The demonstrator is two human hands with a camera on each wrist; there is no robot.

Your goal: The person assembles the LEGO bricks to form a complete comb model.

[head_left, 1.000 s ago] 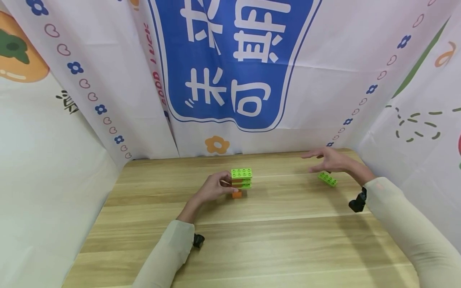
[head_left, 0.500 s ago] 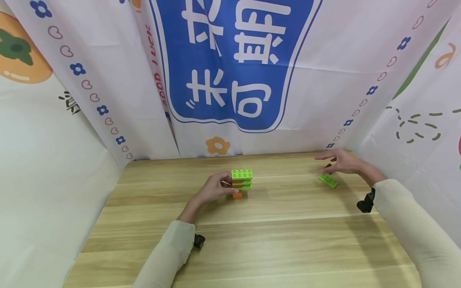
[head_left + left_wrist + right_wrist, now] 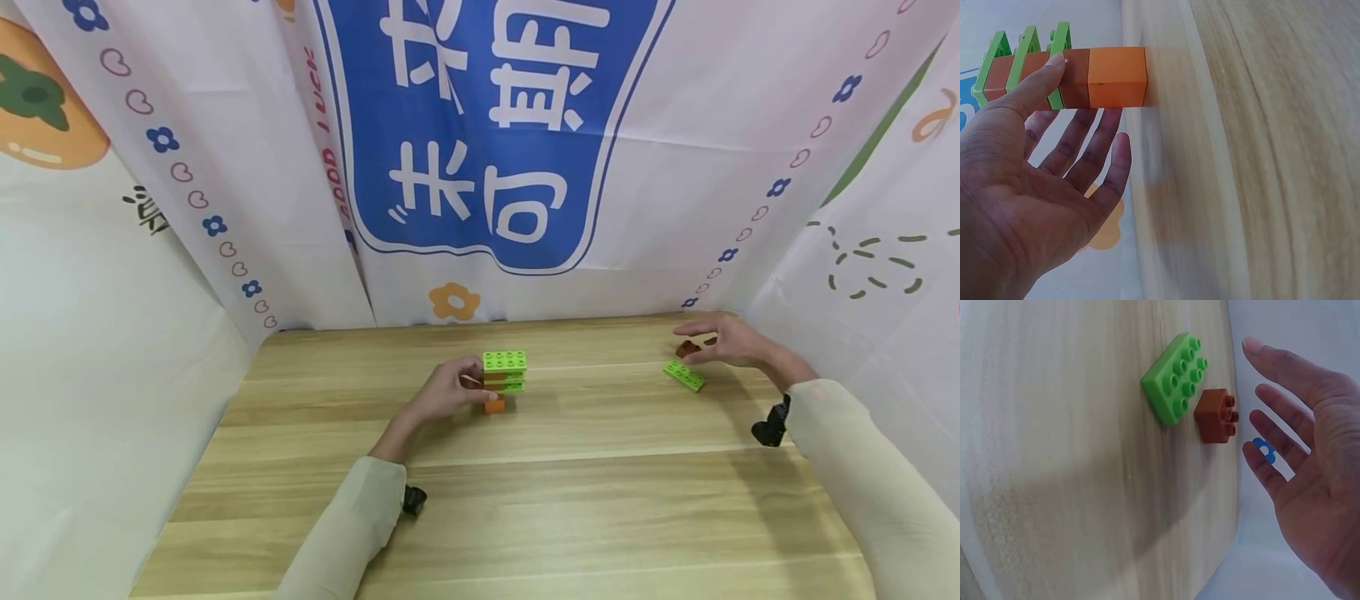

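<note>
My left hand (image 3: pixel 448 388) holds a stack of toy building bricks (image 3: pixel 504 362) between thumb and fingers. In the left wrist view the stack alternates green plates and brown bricks (image 3: pixel 1076 81), with an orange brick (image 3: pixel 1117 77) at its base on the table. Over at the far right, my right hand (image 3: pixel 735 342) hovers with fingers spread above a loose brown brick (image 3: pixel 1213 416). Nothing is between its fingers. Beside that brick lies a green plate with studs (image 3: pixel 1175 381), studs up.
The wooden table (image 3: pixel 585 500) meets a white printed cloth (image 3: pixel 292 200) along its back edge. More cloth hangs at the left and right sides. A black wrist camera (image 3: pixel 770 425) is strapped at the right sleeve.
My right hand has moved right and slightly toward me, from over the green plate's far side to the brown brick, which has come into sight. My left hand and the stack stay put.
</note>
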